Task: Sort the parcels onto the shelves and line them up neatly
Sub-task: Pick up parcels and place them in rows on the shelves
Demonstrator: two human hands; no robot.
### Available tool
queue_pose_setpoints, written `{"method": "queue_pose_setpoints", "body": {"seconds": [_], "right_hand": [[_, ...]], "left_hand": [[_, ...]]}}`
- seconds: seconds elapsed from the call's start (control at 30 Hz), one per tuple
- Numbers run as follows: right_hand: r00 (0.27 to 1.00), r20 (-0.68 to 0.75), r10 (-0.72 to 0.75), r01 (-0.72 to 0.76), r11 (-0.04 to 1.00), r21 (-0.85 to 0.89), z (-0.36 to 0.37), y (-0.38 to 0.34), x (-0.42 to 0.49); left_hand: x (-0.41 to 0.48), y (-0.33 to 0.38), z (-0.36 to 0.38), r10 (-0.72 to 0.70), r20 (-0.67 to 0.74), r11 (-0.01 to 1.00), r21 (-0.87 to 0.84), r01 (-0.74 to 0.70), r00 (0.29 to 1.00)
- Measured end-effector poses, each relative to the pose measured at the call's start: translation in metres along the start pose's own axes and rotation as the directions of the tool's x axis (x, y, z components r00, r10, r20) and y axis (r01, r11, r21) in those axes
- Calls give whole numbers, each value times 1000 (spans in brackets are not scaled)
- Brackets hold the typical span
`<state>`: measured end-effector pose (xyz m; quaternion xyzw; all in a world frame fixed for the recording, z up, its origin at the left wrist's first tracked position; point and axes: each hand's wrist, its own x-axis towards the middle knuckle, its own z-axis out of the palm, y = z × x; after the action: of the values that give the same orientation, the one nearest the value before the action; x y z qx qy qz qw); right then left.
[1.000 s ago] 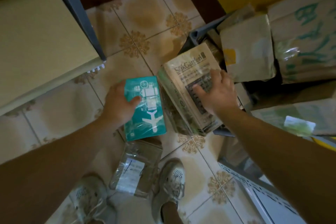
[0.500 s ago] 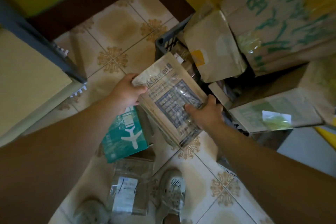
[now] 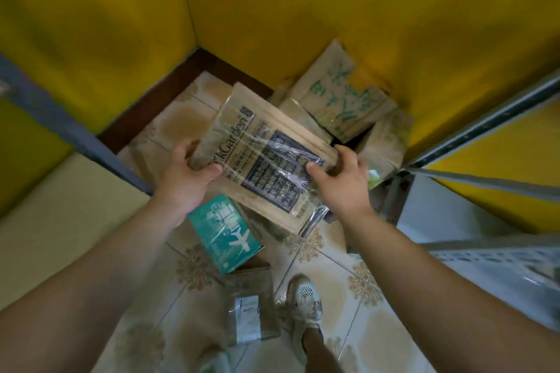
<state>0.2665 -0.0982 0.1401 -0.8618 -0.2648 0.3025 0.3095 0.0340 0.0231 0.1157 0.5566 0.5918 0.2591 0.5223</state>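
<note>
One teal box (image 3: 225, 236) beneath brown parcel (image 3: 242, 142)

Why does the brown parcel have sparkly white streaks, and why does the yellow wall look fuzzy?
Head view: light glares off the clear wrap on the brown parcel, which the left hand and right hand hold. Head view: the yellow wall is soft, likely from camera motion or focus.

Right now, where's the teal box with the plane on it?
Head view, centre-left: the teal box sits just below the held brown parcel, beside the left forearm, with a clear-wrapped parcel nearer the shoe.
</note>
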Motion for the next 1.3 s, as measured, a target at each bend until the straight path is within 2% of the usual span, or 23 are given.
{"method": "queue_pose_setpoints", "body": {"seconds": [0.1,0.17,0.23,0.33,0.43,0.53,0.63,0.77,0.9,1.03,1.17,1.3], "right_hand": [[990,-116,77,-54,981,186,-41,-39,-64],[974,-188,125,-67,955,288,-67,-60,-103],[954,-261,145,-42,930,364,-94,-75,-140],[925,-357,132,13,927,375,-134,-92,-190],[902,-424,84,85,928,364,-176,-96,-235],[917,-397,49,105,928,358,-217,-86,-274],[926,-374,55,98,920,379,-261,-65,-312],[903,-429,35,185,869,460,-316,-20,-372],[867,-493,78,222,824,521,-364,24,-432],[803,-577,151,253,790,559,-401,67,-494],[717,-640,276,217,784,582,-414,108,-551],[585,-708,395,148,807,572,-417,153,-610]], "left_hand": [[-44,58,-38,131,98,988,71,-138,986],[-70,93,-59,174,175,977,96,-193,969],[-96,126,-73,202,185,970,95,-222,962],[-135,175,-83,254,187,962,56,-268,949],[-179,218,-85,332,212,921,138,-365,919],[-225,242,-83,392,191,913,39,-406,900],[-276,256,-71,421,235,900,13,-436,876],[-345,274,-41,492,294,868,-84,-490,820],[-413,285,-4,522,364,853,-194,-485,771],[-477,292,40,584,432,802,-176,-571,688],[-524,297,80,630,570,733,-212,-647,528],[-576,297,130,572,735,720,-237,-653,364]]}}
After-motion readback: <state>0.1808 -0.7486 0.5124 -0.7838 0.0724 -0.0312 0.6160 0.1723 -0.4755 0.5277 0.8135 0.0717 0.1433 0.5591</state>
